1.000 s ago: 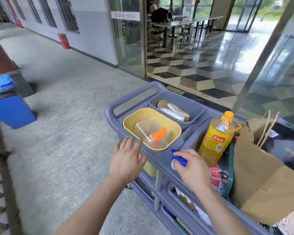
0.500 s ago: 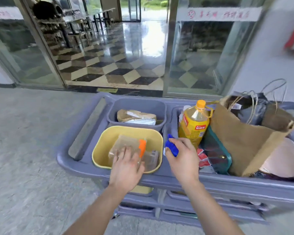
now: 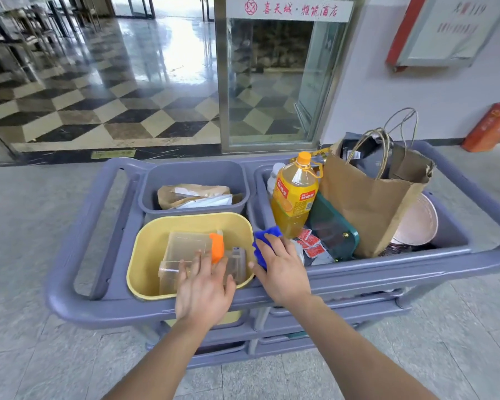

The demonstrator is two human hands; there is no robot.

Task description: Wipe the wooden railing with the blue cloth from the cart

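The cart [image 3: 387, 272] stands on a grey floor in front of a glass door. All positions below refer to the cart.

Right hand [image 3: 283, 272]: positioned over the cart's near rail, at the divider between the yellow tub [image 3: 145, 255] and the large right compartment. The hand is clenched on the cloth [image 3: 264, 241]. The cloth is blue and bunched; it protrudes from under the fingers on their far and left sides, and the rest is hidden beneath the palm. The cloth is inside the cart's outline, just beside the tub's right rim and near the base of the bottle [image 3: 295, 197].

Left hand [image 3: 204, 290]: flat, fingers spread, grasping nothing. The fingertips rest over a clear box [image 3: 182, 252] with an orange part, which lies in the yellow tub at the cart's near left.

Other contents:
- Grey bin [image 3: 194, 174], far left, behind the tub, holding paper wrappers.
- Bottle of yellow liquid, upright, in the right compartment.
- Paper bag [image 3: 370, 203], upright, right of the bottle.

The railing is not in view.
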